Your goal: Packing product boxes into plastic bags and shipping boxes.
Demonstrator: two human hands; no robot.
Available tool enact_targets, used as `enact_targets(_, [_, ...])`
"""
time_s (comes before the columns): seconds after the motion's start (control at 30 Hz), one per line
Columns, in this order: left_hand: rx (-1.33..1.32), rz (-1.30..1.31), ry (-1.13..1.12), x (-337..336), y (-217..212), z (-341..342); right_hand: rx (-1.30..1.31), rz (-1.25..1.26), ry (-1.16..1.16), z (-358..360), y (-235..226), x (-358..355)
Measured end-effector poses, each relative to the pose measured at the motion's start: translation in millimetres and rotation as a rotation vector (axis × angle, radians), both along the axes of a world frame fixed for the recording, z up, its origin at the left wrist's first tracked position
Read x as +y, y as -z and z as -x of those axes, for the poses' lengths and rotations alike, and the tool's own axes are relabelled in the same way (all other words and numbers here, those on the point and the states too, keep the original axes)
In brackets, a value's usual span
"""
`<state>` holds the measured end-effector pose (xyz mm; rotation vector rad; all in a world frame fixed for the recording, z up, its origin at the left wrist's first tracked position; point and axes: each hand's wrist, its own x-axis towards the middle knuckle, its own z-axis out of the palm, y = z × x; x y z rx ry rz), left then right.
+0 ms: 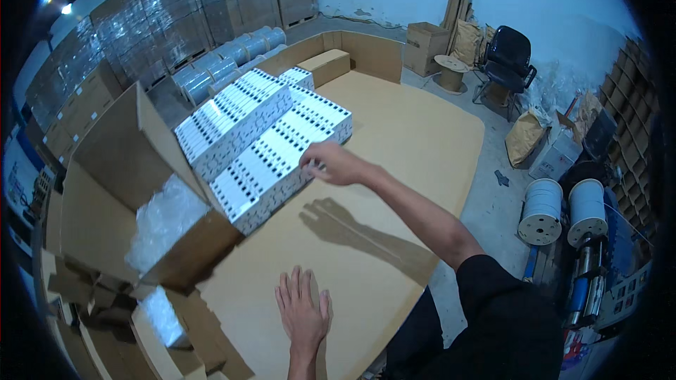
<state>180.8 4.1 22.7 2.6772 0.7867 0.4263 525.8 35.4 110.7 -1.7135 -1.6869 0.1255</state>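
Note:
My left hand (pixel 301 309) lies flat on the brown cardboard table top (pixel 401 134), its fingers stretched out and nothing under it that I can see. Farther forward, my right hand (pixel 334 163) hovers at the near right edge of a row of slim white boxes (pixel 264 169) with black marks. Its fingers are loosely bent and apart, with nothing visible in them; the shadow on the cardboard shows separate fingers too. Whether the fingertips touch the boxes I cannot tell. A second, higher row of similar white boxes (pixel 232 116) stands behind and to the left.
Left of the rows stands an open carton (pixel 105 162) with clear plastic wrap (pixel 169 222) in it. A long brown box (pixel 325 67) lies at the table's far end. Beyond the right edge are a black chair (pixel 507 60) and white cable spools (pixel 542 211) on the floor.

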Motion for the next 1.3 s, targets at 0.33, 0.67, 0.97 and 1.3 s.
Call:
enact_targets(0.33, [0.095, -0.099, 0.052, 6.4, -5.1, -13.6, -0.169, -0.197, 0.362, -217.0, -12.6, 128.5])
enact_targets(0.67, [0.116, -0.083, 0.065, 13.4, 1.7, -18.1, -0.011, 0.248, 0.609, -277.2, 18.2, 212.2])
enact_targets(0.97, [0.243, 0.126, 0.0, 13.5, -11.1, -21.2, -0.056, 0.344, 0.603, -308.1, 20.8, 230.2])
enact_targets(1.3, [0.168, 0.091, 0.032, 13.6, -9.8, -24.6, -0.028, 0.305, 0.598, -319.9, 25.9, 223.3])
